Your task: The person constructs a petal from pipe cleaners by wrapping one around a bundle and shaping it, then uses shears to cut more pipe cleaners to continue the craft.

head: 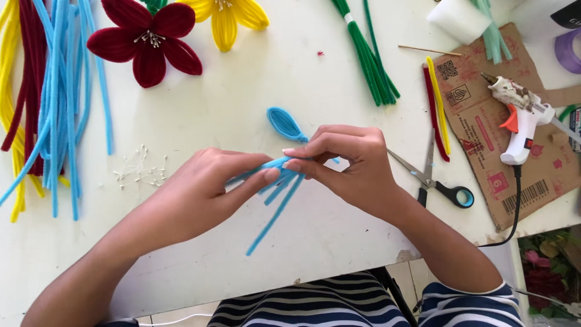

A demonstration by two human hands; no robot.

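My left hand [206, 188] and my right hand [348, 163] meet over the middle of the white table [254, 103]. Both pinch a small bunch of light blue pipe cleaners [275, 209], whose loose ends hang down toward me. Thumb and fingertips of the two hands nearly touch at the bunch. Just beyond my right fingers lies a blue pipe cleaner petal [284, 124], flat on the table.
A heap of blue, yellow and dark red pipe cleaners [54, 91] lies far left. A red flower [145, 42], a yellow flower [227, 18], white stamens [139, 169], green pipe cleaners [369, 60], scissors [433, 181] and a glue gun [520, 115] on cardboard [484, 151] surround my hands.
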